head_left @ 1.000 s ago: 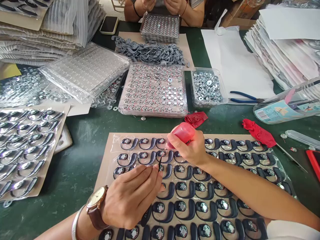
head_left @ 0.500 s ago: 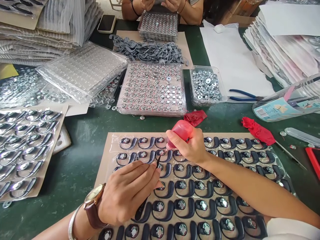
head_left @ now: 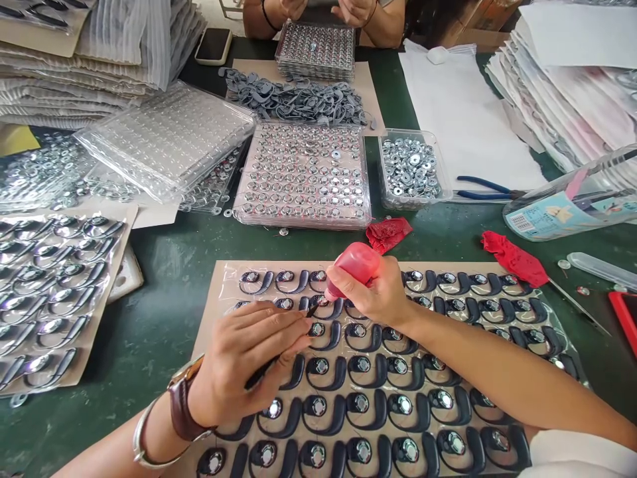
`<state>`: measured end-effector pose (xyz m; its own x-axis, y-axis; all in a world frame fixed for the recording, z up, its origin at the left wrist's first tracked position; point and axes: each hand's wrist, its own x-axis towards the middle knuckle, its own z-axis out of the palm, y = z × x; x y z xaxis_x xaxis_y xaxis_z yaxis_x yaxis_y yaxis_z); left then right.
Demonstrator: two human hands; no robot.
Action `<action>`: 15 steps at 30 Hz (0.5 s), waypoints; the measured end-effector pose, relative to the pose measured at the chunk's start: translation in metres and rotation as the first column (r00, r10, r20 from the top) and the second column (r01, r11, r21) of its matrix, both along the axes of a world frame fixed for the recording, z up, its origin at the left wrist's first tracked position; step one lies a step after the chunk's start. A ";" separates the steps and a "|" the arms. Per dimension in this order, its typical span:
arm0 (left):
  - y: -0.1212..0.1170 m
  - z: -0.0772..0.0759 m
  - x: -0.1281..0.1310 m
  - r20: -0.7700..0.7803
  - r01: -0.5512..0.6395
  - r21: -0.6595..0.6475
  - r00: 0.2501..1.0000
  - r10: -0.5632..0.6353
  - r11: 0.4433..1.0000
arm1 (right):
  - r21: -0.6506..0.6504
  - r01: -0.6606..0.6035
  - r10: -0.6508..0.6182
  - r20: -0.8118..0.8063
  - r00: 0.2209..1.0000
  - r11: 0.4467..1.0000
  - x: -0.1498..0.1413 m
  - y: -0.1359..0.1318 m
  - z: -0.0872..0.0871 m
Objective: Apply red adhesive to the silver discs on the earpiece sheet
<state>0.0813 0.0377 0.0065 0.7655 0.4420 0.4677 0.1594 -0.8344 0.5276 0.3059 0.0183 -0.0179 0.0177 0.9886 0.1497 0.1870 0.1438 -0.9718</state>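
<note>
My right hand (head_left: 383,295) is wrapped round a red squeeze bottle (head_left: 361,257), its nozzle end pointing down and left. Black tweezers (head_left: 312,309) are pinched in my left hand (head_left: 249,358), with their dark tip close to the bottle's lower end. Both tools meet over one round silver speaker (head_left: 322,301) in the second row of a sheet. Rows of black ear-hook pieces (head_left: 381,415), each with such a speaker and thin red wires, lie on clear film over a cardboard sheet (head_left: 206,318). My right forearm hides some pieces on the right.
Behind the sheet are a tray of speakers (head_left: 303,179), a tub of metal washers (head_left: 413,166) and grey hook parts (head_left: 298,99). Pliers (head_left: 482,188), a clear jar (head_left: 562,206) and red cloth (head_left: 515,259) lie right. Another filled sheet (head_left: 44,299) lies left. A co-worker's hands (head_left: 355,10) are opposite.
My left hand has turned and shifted slightly up and left, with the tweezers lying flatter. The bottle has moved a little left. One of the co-worker's hands has shifted slightly.
</note>
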 end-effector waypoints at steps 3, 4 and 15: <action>0.004 -0.002 0.001 0.042 -0.050 -0.100 0.998 0.054 0.994 | 0.022 -0.026 0.026 0.003 1.000 0.999 0.000 0.000 -0.002; 0.005 -0.002 0.001 0.046 -0.059 -0.122 0.997 0.065 0.991 | 0.023 -0.028 0.027 0.015 1.000 0.999 0.000 0.001 -0.002; -0.040 -0.004 -0.019 -0.114 0.054 0.346 0.993 -0.015 0.937 | -0.080 -0.008 0.008 -0.003 1.000 0.997 -0.004 -0.023 0.019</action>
<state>0.0625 -0.0020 0.0022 0.8317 0.2390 0.5012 0.1674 -0.9686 0.1841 0.3017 -0.0045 0.0015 0.0099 0.9975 0.0703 0.1834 0.0673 -0.9807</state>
